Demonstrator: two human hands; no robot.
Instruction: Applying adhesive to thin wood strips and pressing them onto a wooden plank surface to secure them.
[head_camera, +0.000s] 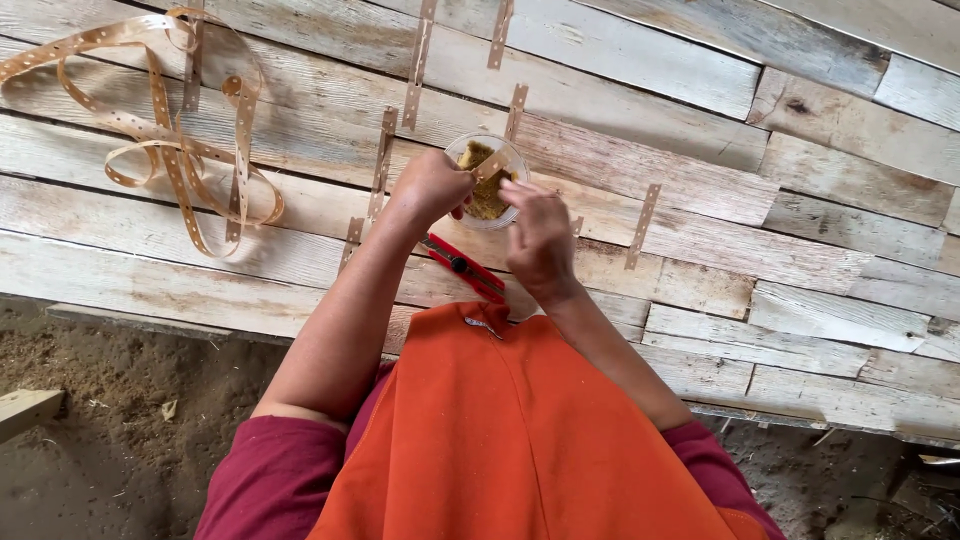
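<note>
Both hands meet over a small clear plastic cup of tan bits (487, 182) on the pale weathered plank desk (800, 200); left hand (430, 187) clenched in a pinching grip on a short perforated tan strip (490, 163); right hand (540, 238) curled, grip unclear; red utility knife (464, 268) beside them.

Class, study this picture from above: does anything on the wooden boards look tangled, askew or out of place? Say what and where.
Yes. A long perforated strip lies in a loose tangle at the upper left, while short pieces lie flat across the boards. A red cutter lies diagonally beneath the hands, near the clear cup.
</note>
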